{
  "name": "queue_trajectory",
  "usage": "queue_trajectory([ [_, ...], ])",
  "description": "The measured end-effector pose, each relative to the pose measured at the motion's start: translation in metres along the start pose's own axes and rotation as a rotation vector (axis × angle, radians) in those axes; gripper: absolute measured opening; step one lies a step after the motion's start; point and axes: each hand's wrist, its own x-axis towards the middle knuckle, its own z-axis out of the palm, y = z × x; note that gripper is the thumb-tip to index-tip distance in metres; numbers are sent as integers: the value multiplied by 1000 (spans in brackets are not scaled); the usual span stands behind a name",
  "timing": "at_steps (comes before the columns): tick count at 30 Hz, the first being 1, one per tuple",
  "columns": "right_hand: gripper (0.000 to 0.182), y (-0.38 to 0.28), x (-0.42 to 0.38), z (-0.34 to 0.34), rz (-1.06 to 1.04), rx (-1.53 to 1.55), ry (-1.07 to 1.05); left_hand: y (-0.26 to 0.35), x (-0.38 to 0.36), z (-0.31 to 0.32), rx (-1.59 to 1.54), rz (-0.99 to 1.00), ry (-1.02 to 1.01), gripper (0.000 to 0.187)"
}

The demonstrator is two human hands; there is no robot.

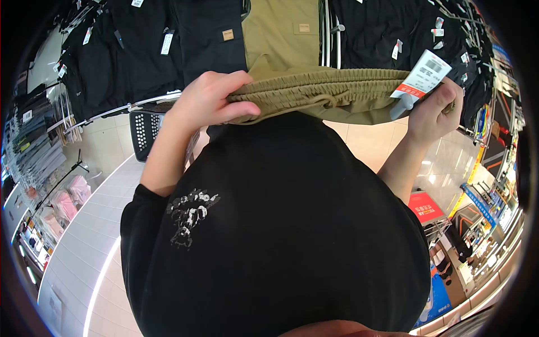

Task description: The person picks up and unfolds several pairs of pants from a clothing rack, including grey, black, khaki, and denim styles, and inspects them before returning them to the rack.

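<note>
A pair of olive-khaki pants point(337, 90) with a gathered elastic waistband and a drawstring is stretched between my hands in front of my chest. My left hand point(210, 98) grips the left end of the waistband, thumb in front and fingers partly hidden behind the cloth. At the other end, my right hand point(438, 109) is closed on the waistband beside a white and red price tag point(425, 73). A small grey security tag point(402, 105) sits just below the price tag. The lower part of the pants is mostly hidden behind the waistband.
Dark garments point(140, 50) with tags hang along a curved metal rail point(140, 104) ahead. A dark perforated basket point(147, 132) stands near my left forearm. To the left are stacked clothes point(33, 151) and a pale counter point(84, 224); a red sign point(425, 208) stands at right.
</note>
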Motion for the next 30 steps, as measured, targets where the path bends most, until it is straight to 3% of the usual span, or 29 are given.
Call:
queue_trajectory([
  [5, 43, 23, 11, -19, 181, -146, 71, 9, -6, -31, 172, -42, -147, 45],
  [8, 41, 9, 3, -6, 82, -46, 31, 29, 3, -31, 228, 35, -201, 41],
  [14, 44, -2, -10, -14, 86, 48, -26, 46, -4, -12, 119, -71, -344, 30],
  [15, 46, 2, -15, -14, 4, 80, 8, 41, -10, -11, 105, -76, -351, 28],
  [17, 49, 17, -23, -17, -158, 146, 80, 36, -20, -13, 104, -63, -216, 22],
  [18, 56, 19, -22, -25, -208, 400, -110, 36, -22, -16, 104, -54, -150, 23],
  [19, 60, 15, -14, -30, -332, 431, -230, 38, -24, -22, 144, -55, -96, 25],
  [21, 62, 17, -23, -32, -412, 602, -106, 52, -23, -37, 226, -55, 12, 30],
  [23, 61, -20, -16, -30, -479, 783, -5, 61, -15, -41, 346, 116, 446, 25],
  [25, 59, -44, 2, -27, -548, 942, -3, 54, 1, -40, 111, 402, 758, 14],
  [28, 54, -51, 32, -7, -643, 1113, -108, 72, 68, -44, -205, 697, 694, 5],
  [30, 43, -66, 42, 37, -529, 1080, -20, 91, 100, -45, -218, 688, 516, 26],
])
